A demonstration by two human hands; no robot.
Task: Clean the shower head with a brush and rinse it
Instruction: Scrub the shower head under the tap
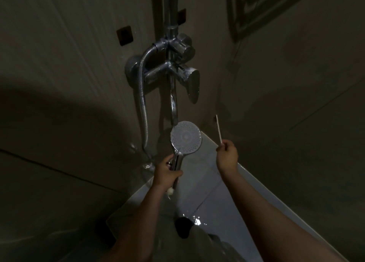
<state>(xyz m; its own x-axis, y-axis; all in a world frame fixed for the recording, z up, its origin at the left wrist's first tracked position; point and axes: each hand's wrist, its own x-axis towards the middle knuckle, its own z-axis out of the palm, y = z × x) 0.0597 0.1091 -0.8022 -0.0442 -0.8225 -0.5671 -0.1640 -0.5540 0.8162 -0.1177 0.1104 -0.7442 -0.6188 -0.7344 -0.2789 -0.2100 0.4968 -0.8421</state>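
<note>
- My left hand [167,171] is wrapped tight round the chrome handle of the shower head [186,137], just below the middle of the frame. I grip low on the handle so the whole round face stays bare.
- I have the nozzle face turned up towards me, so I can see the holes I mean to scrub.
- My right hand [227,155], right of centre, pinches the bottom end of a thin white stick [218,129] between thumb and fingertips. The stick points up and stands apart from the head. I take it for the brush, though no bristles show in this dim light.
- The pinch at the very end gives me reach and a light touch for small holes.
- The hose [143,103] hangs slack from the mixer tap [173,72] above, so I can tilt the head freely.
- I hold everything over the white tub [205,182], so drips and rinse water should fall there.
- Scrubbing looks not yet begun.
</note>
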